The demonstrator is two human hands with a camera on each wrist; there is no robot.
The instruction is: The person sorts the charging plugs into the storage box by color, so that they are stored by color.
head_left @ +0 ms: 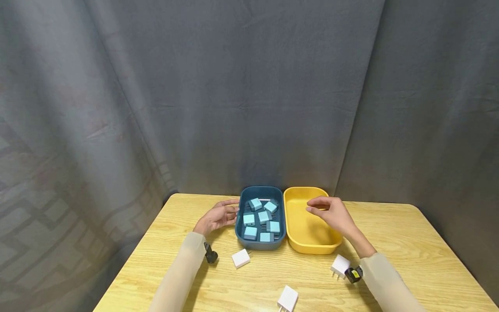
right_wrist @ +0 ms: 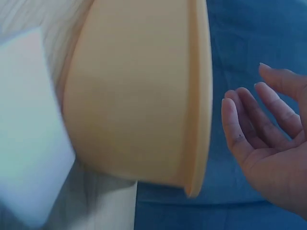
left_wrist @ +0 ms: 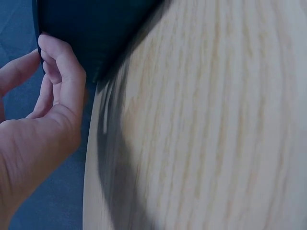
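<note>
1. Step in hand, as judged: sorting plugs by colour into two bins. Blue plugs (head_left: 260, 219) sit in the blue bin (head_left: 240, 203); the yellow bin (head_left: 308, 237) holds nothing visible.
2. Left hand (head_left: 218, 216): fingers bent lightly, tips touching the blue bin's outer left wall, as the left wrist view (left_wrist: 53, 91) shows. Grip holds nothing.
3. Right hand (head_left: 331, 213): hovers over the yellow bin, fingers loosely curved, grip empty; the right wrist view (right_wrist: 268, 143) shows a bare palm.
4. Next move, as judged: a hand must come back toward the near counter (head_left: 390, 242), pinch one white plug by its body and carry it to the yellow bin.
5. Count: blue plugs 7, all in the blue bin. White plugs 3, on the counter: near-left (head_left: 240, 258), near-centre (head_left: 287, 299), near-right (head_left: 340, 265). Bins 2, side by side, touching.
</note>
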